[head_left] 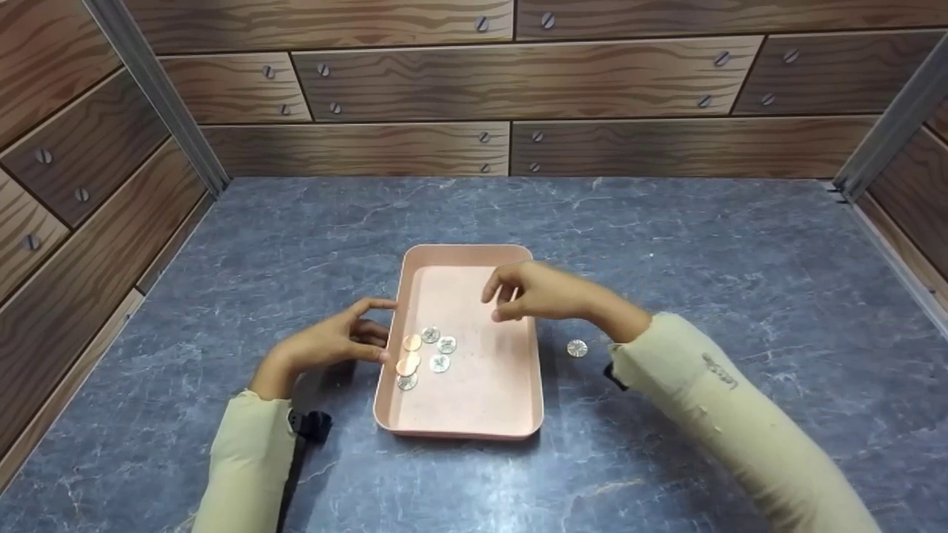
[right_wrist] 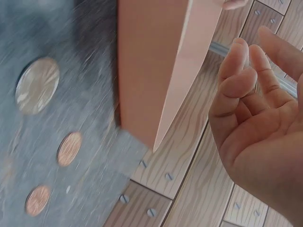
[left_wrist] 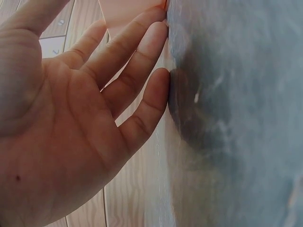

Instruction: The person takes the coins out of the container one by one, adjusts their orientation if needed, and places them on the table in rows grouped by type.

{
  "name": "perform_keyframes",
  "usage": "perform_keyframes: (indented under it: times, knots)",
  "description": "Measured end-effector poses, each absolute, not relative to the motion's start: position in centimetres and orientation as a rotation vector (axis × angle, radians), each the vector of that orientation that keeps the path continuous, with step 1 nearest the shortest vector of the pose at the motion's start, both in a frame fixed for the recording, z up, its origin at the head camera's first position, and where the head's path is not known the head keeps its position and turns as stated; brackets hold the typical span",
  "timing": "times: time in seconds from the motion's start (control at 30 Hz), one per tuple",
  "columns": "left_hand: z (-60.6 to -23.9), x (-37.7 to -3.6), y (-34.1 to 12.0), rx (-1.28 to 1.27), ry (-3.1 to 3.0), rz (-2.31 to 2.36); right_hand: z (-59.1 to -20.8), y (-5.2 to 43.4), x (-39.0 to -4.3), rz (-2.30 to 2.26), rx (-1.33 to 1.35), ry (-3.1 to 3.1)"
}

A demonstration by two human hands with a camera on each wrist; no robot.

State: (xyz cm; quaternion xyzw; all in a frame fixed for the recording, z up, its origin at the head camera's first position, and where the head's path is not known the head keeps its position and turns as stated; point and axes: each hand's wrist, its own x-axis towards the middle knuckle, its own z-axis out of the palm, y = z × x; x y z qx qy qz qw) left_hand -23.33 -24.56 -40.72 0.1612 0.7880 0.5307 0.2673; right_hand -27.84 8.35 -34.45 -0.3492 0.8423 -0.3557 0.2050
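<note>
A shallow pink tray [head_left: 469,255] lies in the middle of the grey marble-patterned table. Several silver and copper coins [head_left: 426,352] sit in its left half. My left hand [head_left: 385,331] rests on the table against the tray's left rim, with straight fingers [left_wrist: 154,47] touching the tray's side [left_wrist: 132,14]. My right hand [head_left: 495,303] hovers over the tray's right part. Its fingers [right_wrist: 246,71] are loosely curled with nothing seen between them. A silver coin [head_left: 577,348] lies on the table just right of the tray, close under my right wrist.
In the right wrist view, the silver coin [right_wrist: 37,85] and two copper coins [right_wrist: 69,148] [right_wrist: 38,199] lie on the table beside the tray [right_wrist: 151,61]. Wood-patterned walls [head_left: 518,96] enclose the table at the back and both sides.
</note>
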Motion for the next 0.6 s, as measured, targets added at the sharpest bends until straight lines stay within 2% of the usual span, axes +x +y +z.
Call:
perform_keyframes:
  times: [0.6]
  knots:
    - [-40.7, -23.3, -24.4, 0.424, 2.135, 1.424, -36.6, 4.6, -28.2, -0.834, -0.995, 2.339]
